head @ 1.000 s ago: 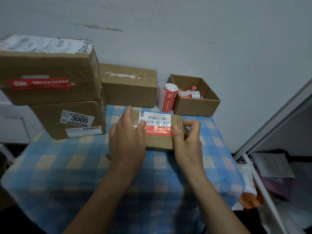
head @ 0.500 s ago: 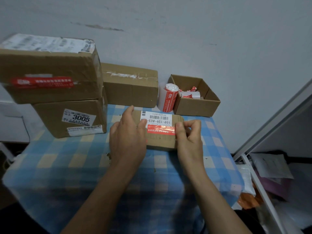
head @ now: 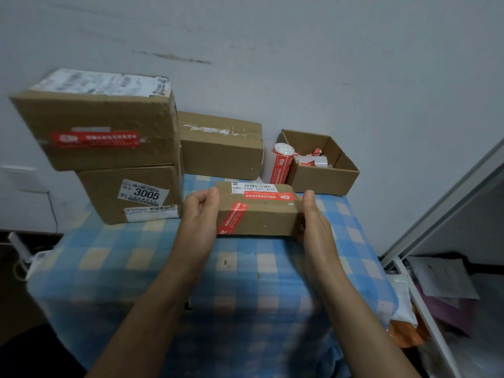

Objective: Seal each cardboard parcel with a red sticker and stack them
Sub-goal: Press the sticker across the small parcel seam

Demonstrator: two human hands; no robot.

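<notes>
Small parcel [head: 261, 216] is held between both hands, low over the blue checked tablecloth [head: 152, 257]. Curled fingers of the left hand [head: 199, 216] grip its left end; the right hand [head: 313, 222] clasps its right end, thumb on top. One red sticker [head: 268, 196] lies on its top, a second sticker [head: 231, 218] slants down its front. Two stacked boxes [head: 109, 118] stand at the left.

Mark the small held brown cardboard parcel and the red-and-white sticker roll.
small held brown cardboard parcel [head: 267, 221]: head view, front face.
red-and-white sticker roll [head: 281, 167]: head view, printed side.
</notes>
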